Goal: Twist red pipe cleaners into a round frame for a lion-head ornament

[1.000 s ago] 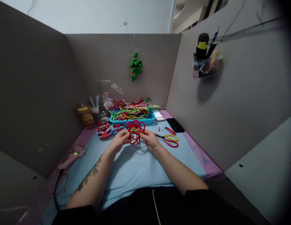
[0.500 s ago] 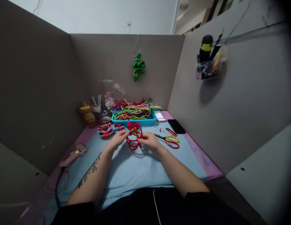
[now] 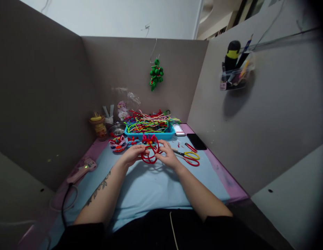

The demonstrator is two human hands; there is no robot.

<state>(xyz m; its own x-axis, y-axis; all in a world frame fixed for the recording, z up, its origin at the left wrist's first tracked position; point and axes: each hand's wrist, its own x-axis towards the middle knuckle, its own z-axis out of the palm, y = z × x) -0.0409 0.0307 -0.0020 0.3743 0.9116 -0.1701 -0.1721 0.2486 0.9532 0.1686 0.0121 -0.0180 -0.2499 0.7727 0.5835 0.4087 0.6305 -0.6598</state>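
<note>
Between my hands, above the blue cloth, is a frame of looped red pipe cleaners. My left hand pinches its left side, fingers closed. On the other side my right hand grips the loops between thumb and fingers. Behind the frame sits a pink-red pipe-cleaner figure, partly hidden by the loops. Two more finished pieces lie to its left: a pink and orange animal head and a blue and red one.
A blue tray of colourful pipe cleaners stands at the back. Scissors, a red cutter and a phone lie to the right. A pink glue gun rests at left. Partition walls enclose the table.
The red frame has been turned and tilted between my hands. My right hand's fingers have spread up around its right side. The view has shifted slightly.
</note>
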